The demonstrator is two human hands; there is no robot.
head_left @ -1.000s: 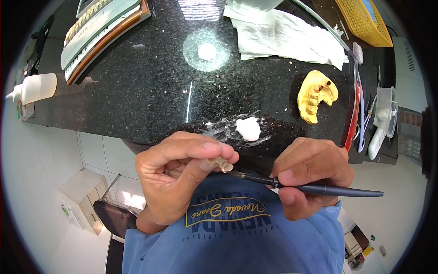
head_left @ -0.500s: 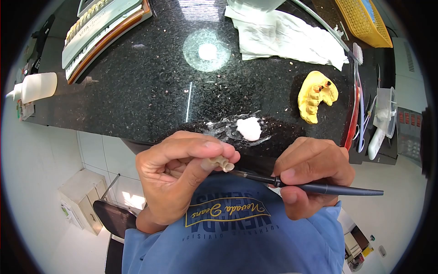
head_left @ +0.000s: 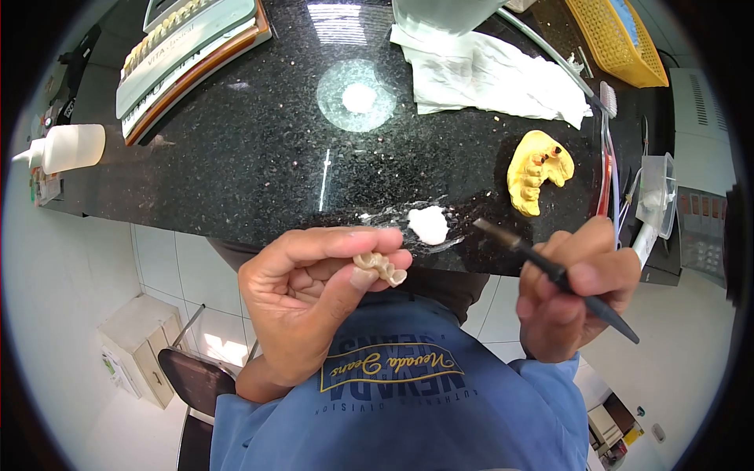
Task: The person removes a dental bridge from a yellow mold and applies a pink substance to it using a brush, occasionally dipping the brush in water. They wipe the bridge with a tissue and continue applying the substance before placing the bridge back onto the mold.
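Observation:
Between the thumb and fingers of my left hand is a small beige dental bridge, its hollow undersides partly showing. My right hand is closed around a dark-handled brush, whose brown bristle tip points up and left toward the counter. Brush and dental bridge are apart. A mound of white powder lies on the black counter near its front edge, with smears around it. Beyond my right hand sits a yellow dental model with dark marks on some teeth.
A tooth shade guide stands at the back left, with a white squeeze bottle beside it. White cloth lies at the back under a translucent container. At right are a yellow basket, a toothbrush and a clear box.
My right hand has drawn the brush away from the dental bridge, to the right, and its tip now points up and left. The left hand still holds the bridge, nearly in place.

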